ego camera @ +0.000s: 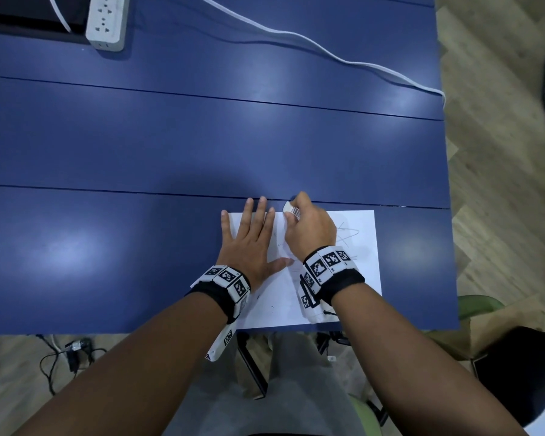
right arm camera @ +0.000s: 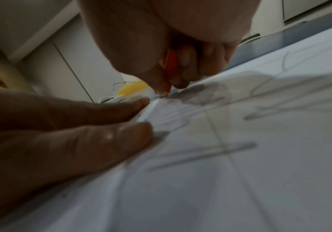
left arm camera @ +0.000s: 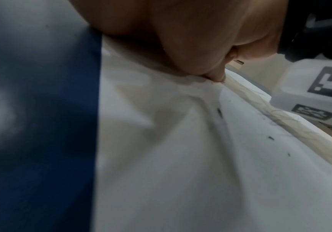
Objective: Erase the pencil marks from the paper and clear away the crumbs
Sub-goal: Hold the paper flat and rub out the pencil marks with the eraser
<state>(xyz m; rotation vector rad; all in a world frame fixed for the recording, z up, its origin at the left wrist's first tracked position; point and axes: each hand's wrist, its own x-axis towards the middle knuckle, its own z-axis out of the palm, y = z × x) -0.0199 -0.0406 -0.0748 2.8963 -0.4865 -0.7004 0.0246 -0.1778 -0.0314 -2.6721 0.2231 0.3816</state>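
Note:
A white sheet of paper point(ego camera: 359, 272) with grey pencil scribbles point(ego camera: 348, 236) lies at the near edge of the blue table point(ego camera: 170, 146). My left hand point(ego camera: 252, 237) lies flat on the paper's left part, fingers straight and spread. My right hand point(ego camera: 309, 229) grips a white eraser point(ego camera: 291, 209) with a barcode sleeve at the paper's far edge. In the right wrist view the fingers point(right arm camera: 161, 84) pinch the eraser's red-sleeved end point(right arm camera: 170, 69) down on a smudged patch point(right arm camera: 205, 94). Dark crumbs point(left arm camera: 270, 138) lie on the paper point(left arm camera: 181, 157).
A white power strip point(ego camera: 106, 20) sits at the table's far left, and a white cable point(ego camera: 328, 51) runs across the far side to the right edge. The table's right edge drops to a wooden floor point(ego camera: 501, 184). Chair parts stand near my legs.

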